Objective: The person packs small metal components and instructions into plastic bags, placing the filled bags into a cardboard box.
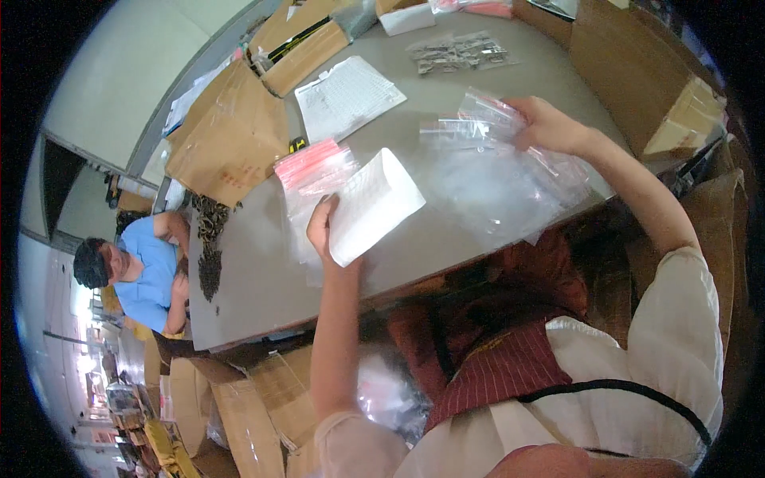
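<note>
Nearest the camera, along the lower edge, are the wearer's cream top (665, 319) and a pinstriped maroon cloth (502, 374), crossed by a black strap (617, 386). The 2 bare forearms reach over a grey table (259, 275). The left forearm rises almost straight up from the lower edge. The left hand (323, 227) grips a folded white paper (378, 203) by its left edge, fingers bent; the paper hides part of this hand. The paper tilts up to the right, partly covering pink-topped plastic bags (315, 163) on the table. The right arm bends at the elbow near the right side, its forearm slanting up and to the left. The right hand (550, 123) is closed, fingers curled, on clear plastic bags (502, 191) that spread over the table's near side. Beyond the hands are 1 printed sheet (351, 97) and a clear packet of metal parts (462, 54). At the left, small dark pieces (209, 235) lie below a cardboard box (231, 127), near a seated person in a blue shirt (147, 267).
</note>
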Demonstrator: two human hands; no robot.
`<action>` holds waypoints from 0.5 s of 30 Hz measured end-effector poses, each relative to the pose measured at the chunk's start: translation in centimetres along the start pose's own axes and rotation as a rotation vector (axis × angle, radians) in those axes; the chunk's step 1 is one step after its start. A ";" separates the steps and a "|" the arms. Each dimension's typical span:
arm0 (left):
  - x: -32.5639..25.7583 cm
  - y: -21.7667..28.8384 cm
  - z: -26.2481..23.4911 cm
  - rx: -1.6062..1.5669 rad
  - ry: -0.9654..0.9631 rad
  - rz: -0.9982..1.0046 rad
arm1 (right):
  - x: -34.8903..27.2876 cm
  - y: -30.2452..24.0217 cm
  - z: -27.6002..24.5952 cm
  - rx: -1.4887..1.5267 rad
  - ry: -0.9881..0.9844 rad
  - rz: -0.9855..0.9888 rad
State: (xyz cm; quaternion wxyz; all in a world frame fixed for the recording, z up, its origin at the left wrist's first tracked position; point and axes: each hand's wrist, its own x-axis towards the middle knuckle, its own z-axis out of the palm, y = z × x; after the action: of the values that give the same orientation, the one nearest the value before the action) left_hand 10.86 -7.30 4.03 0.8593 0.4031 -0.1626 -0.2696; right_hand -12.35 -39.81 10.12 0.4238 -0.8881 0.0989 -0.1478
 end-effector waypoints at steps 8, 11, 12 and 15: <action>0.9 -0.9 -2.2 0.139 -0.032 0.043 | -3.5 -3.9 -20.7 -0.241 0.307 0.127; -0.1 1.0 -1.5 0.009 -0.011 -0.074 | -3.7 -6.1 -29.5 0.005 0.629 0.074; -0.2 0.8 -1.2 -0.021 -0.027 -0.090 | -4.0 -2.3 -38.3 0.027 0.555 0.047; 1.1 -1.3 -2.4 0.209 -0.056 -0.062 | -7.0 -1.7 -54.7 -0.654 0.231 0.354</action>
State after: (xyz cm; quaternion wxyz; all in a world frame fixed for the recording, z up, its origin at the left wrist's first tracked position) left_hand 12.50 -7.13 1.60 0.7989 0.4877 -0.2015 -0.2887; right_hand -37.80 -76.18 42.84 0.1233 -0.9229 0.3398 -0.1322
